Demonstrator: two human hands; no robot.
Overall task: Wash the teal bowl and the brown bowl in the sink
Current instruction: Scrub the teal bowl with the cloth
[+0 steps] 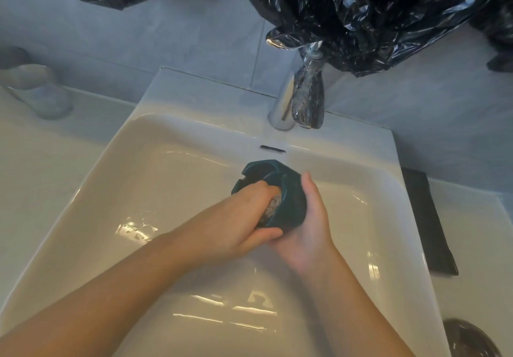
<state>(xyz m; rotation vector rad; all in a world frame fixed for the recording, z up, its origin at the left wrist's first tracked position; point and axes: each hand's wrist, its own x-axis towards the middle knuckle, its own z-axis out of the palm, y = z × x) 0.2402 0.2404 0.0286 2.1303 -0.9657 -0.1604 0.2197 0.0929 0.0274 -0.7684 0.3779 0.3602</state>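
Near edge, right: brown bowl [470,340] sits on the bench [474,248] just beside the sink [116,184], outside the basin. It is cut by the frame and blurred, so its contents can't be told.

Both forearms reach in from the bottom edge and meet over the middle of the basin.

Teal bowl [280,190] is held above the sink floor, tipped on its side with the opening facing left and up. The outer wall has notched, angular edges.

Right hand [308,231]: grip wrapped round the outside of the teal bowl from below and right, palm on the wall, one fingertip up near the far rim.

Left hand [238,218]: fingers pushed inside the teal bowl, curled over a pale speckled scrub pad [270,208] and pressing it to the inner wall. The thumb lies outside, along the near rim. Nothing else can be made out in the bowl.

Sink floor is wet, with glints and a few pale flecks left of the hands.

A flat black slab [429,223] lies on the bench along the sink's right rim.

Overflow slot [273,149] is in the back wall, just behind the teal bowl.

Chrome tap [294,98] is on the back ledge, partly wrapped in clear film.

Far left on the bench: a blurred glass tumbler [36,90], contents unreadable.

Black plastic sheeting [374,15] hangs against the wall above the tap.
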